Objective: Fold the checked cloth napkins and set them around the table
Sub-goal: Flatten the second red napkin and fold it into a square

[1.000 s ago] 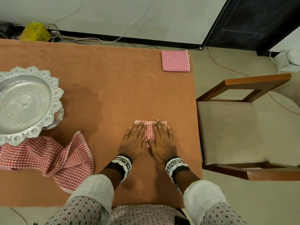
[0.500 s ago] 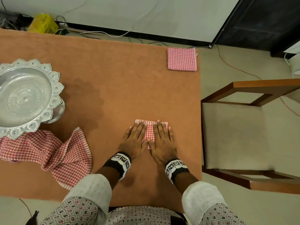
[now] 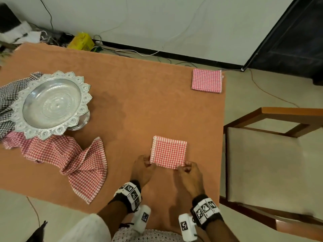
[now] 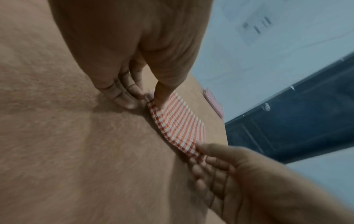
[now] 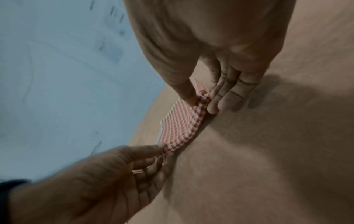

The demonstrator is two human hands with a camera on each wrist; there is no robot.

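Observation:
A small folded red-checked napkin (image 3: 168, 152) lies near the table's right edge, its near edge lifted slightly. My left hand (image 3: 146, 163) pinches its near left corner between thumb and fingers (image 4: 122, 97). My right hand (image 3: 186, 167) pinches the near right corner, thumb on top, as the right wrist view shows on the napkin (image 5: 182, 125). A second folded red-checked napkin (image 3: 206, 80) sits at the far right corner. An unfolded red-checked napkin (image 3: 70, 159) lies crumpled at the left, partly under the silver tray (image 3: 50, 105).
The table (image 3: 139, 102) wears an orange-brown cloth. A dark checked cloth (image 3: 8, 98) lies beside the ornate silver tray. A wooden chair (image 3: 272, 163) with a beige seat stands close to the right edge. Cables and a yellow box (image 3: 81, 41) lie on the floor beyond.
Both hands were pressing flat on the folded napkin; they have drawn back and now pinch its near corners. The head view has tilted and shifted.

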